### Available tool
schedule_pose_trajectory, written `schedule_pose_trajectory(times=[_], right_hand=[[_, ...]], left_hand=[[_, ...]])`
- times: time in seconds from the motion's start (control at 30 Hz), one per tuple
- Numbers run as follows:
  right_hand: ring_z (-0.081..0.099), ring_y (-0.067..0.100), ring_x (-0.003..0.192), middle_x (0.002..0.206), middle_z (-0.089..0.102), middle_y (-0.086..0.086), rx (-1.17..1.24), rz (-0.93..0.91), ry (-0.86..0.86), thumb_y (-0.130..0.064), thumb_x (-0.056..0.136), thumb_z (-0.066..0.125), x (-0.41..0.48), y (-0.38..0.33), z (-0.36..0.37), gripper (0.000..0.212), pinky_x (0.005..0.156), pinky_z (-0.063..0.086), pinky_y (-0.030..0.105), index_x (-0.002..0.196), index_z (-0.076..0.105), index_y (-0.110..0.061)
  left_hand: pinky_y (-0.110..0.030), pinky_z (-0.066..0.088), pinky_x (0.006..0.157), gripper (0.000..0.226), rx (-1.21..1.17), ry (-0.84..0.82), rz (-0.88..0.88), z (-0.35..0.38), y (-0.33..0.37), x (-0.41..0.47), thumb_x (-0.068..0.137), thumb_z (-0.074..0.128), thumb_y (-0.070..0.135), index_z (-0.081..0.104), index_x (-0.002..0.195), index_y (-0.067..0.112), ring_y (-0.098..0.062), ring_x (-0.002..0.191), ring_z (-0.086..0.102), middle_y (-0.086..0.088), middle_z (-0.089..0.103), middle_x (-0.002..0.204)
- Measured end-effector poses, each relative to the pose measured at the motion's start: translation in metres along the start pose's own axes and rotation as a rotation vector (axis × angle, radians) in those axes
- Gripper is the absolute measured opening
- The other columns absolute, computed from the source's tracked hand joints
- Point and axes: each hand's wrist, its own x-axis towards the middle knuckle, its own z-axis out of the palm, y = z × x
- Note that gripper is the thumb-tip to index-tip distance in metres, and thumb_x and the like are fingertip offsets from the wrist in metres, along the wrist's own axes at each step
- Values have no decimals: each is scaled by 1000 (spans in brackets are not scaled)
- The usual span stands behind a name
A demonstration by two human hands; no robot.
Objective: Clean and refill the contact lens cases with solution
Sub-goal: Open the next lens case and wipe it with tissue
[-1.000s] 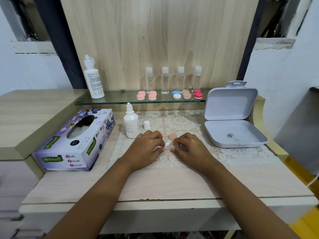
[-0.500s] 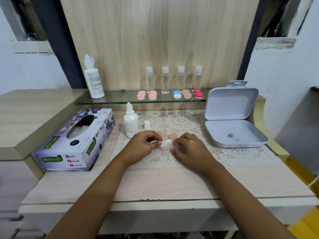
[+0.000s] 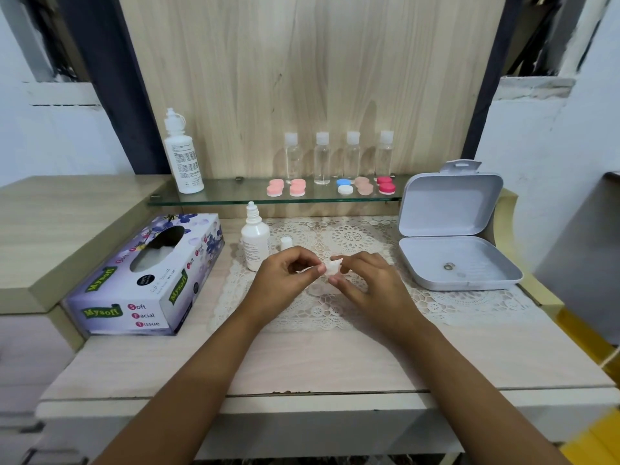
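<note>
A small white piece [image 3: 333, 267], too blurred to be identified, was pinched between the curled fingers of the left hand [image 3: 285, 281] and the right hand [image 3: 369, 286], just above the lace mat [image 3: 436, 303] on the counter [image 3: 302, 357]; half a second earlier it had been held lower, against the mat

I see a matt pale wood desk [image 3: 302, 364], a white lace mat [image 3: 453, 307], a glossy glass shelf [image 3: 228, 196], a smooth plastic bottle [image 3: 255, 243] and a shiny card tissue box [image 3: 151, 297].

Left hand [image 3: 285, 278] and right hand [image 3: 367, 280] both pinch a tissue scrap [image 3: 333, 266].
</note>
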Motion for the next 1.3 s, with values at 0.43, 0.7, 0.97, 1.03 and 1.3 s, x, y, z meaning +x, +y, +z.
schedule_pose_trajectory(times=[0.43, 0.7, 0.97, 1.03, 1.3], right_hand=[[55, 2, 73, 81, 58, -8, 223, -67, 256, -16, 84, 60, 6, -2, 1, 13, 63, 48, 13, 86, 63, -3], [60, 5, 82, 95, 64, -1, 198, -133, 140, -26, 83, 68, 1, -8, 4, 24, 70, 49, 18, 101, 66, -10], [56, 4, 75, 90, 61, -2, 185, -67, 197, -8, 84, 60, 3, -7, 5, 13, 68, 47, 18, 96, 65, -10], [50, -4, 74, 90, 56, -4, 152, -54, 243, -6, 83, 55, 4, -5, 2, 16, 69, 40, 8, 95, 65, -9], [47, -4, 87, 94, 57, 4, 46, -48, 133, 11, 77, 49, 2, 1, -3, 33, 80, 32, -2, 99, 68, -4]], left_hand=[[-21, 49, 72, 7, 71, -56, -42, -1, 0, -1, 84, 68, 17, 66, 89, 21, -6, 81, 63, 8, 68, 84], [-33, 51, 75, 10, -31, -79, -52, 1, 7, -3, 87, 62, 14, 72, 89, 17, -14, 81, 64, 1, 71, 82], [-20, 47, 75, 21, 79, -27, 19, 2, 5, -3, 94, 51, 17, 71, 87, 17, -2, 78, 61, 5, 69, 81], [-14, 45, 76, 19, 132, 13, 9, 0, 2, -1, 94, 51, 19, 69, 88, 26, 4, 80, 59, 12, 68, 86], [-31, 42, 96, 40, 621, -170, 3, -4, -14, 0, 83, 66, 36, 60, 120, 20, -11, 106, 52, 3, 57, 114]])
